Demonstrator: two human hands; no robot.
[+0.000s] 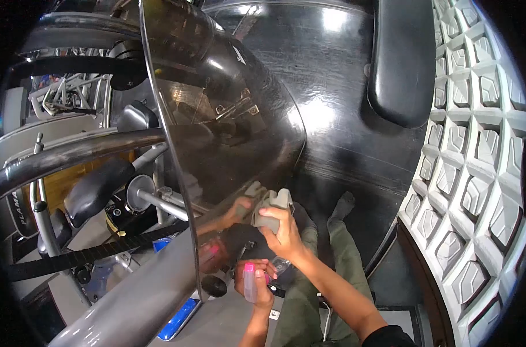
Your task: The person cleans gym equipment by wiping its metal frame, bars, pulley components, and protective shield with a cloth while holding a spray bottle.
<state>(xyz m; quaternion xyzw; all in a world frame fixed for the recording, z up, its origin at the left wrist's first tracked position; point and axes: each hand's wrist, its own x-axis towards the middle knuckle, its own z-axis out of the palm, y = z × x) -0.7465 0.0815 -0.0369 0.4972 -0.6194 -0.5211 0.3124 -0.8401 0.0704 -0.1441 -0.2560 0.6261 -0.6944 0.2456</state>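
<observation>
My right hand [281,230] is closed around a folded grey cloth [273,207], which is against or very near a dark, glossy curved panel [234,150]. The hand and cloth are mirrored in the panel's surface. Lower and to the left, my left hand [256,284] grips what looks like a spray bottle with pink and translucent parts [249,282]. Its fingers wrap around the pink part, and some of the bottle is hidden behind them. A clear piece [281,266] shows just beyond those fingers.
A thick grey tube [130,295] and gym-style frames with black pads [98,188] fill the left side. A black padded bench [402,63] stands at upper right beside a white patterned wall [459,173]. My legs [349,248] are below, over dark flooring [338,144].
</observation>
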